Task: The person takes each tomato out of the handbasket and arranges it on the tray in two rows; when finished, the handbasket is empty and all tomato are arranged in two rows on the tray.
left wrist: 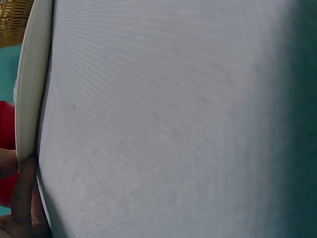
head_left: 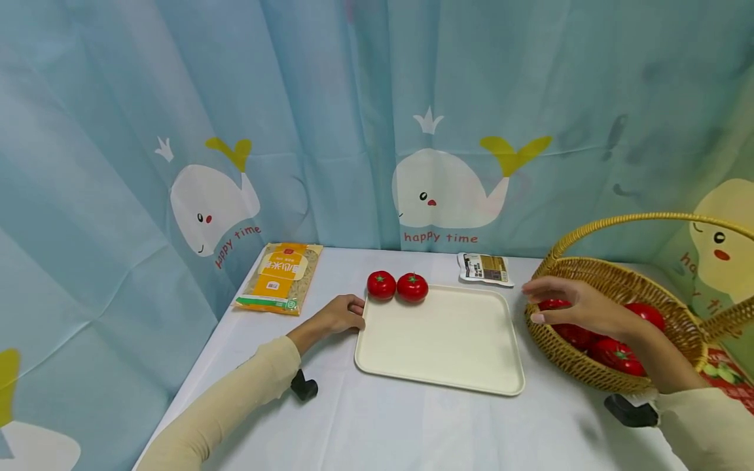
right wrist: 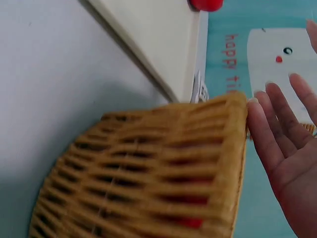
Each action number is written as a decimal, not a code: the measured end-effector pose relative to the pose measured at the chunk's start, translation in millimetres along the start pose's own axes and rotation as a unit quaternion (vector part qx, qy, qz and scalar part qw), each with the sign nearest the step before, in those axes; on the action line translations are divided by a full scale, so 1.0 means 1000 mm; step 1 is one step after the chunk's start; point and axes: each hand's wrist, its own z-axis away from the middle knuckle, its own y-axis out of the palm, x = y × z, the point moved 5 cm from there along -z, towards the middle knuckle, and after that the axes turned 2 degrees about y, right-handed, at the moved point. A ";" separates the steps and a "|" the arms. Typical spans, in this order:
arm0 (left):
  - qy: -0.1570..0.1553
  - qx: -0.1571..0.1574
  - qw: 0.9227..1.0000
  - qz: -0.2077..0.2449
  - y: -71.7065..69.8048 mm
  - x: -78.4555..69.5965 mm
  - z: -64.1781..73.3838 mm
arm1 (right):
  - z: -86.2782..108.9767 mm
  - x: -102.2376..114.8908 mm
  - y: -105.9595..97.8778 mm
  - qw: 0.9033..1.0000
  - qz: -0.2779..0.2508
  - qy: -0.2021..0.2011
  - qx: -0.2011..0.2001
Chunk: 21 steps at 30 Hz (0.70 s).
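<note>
A cream rectangular tray (head_left: 438, 337) lies on the white table, with two red tomatoes (head_left: 412, 288) side by side at its far left corner. My left hand (head_left: 341, 315) pinches the tray's left rim; in the left wrist view the thumb (left wrist: 7, 163) is above the edge and a finger (left wrist: 24, 191) below it. Over the left side of a wicker basket (head_left: 559, 356) is my right hand (head_left: 580, 307), its fingers apart and holding nothing. Several red tomatoes (head_left: 615, 353) lie inside the basket, partly hidden by that hand and arm.
A yellow bag of grain (head_left: 281, 278) lies at the back left of the table. Behind the tray is a small white-and-brown packet (head_left: 485, 269). The basket's tall handle (head_left: 648, 217) arches above it. A blue whale-print curtain (head_left: 353, 131) hangs along the back.
</note>
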 end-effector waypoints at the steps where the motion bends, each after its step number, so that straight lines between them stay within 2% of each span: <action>1: 0.001 0.000 1.000 -0.001 0.000 0.000 0.000 | 0.001 -0.003 -0.001 1.000 -0.004 0.003 0.002; 9: -0.006 -0.001 1.000 -0.001 -0.001 0.001 0.000 | 0.003 -0.016 -0.009 1.000 -0.018 -0.004 0.020; 16: -0.009 0.003 1.000 0.009 -0.001 0.003 -0.002 | 0.002 -0.028 -0.014 0.999 -0.021 0.005 0.030; 21: -0.011 0.002 1.000 0.006 0.000 0.002 -0.002 | 0.001 -0.040 -0.023 1.000 0.010 0.014 0.018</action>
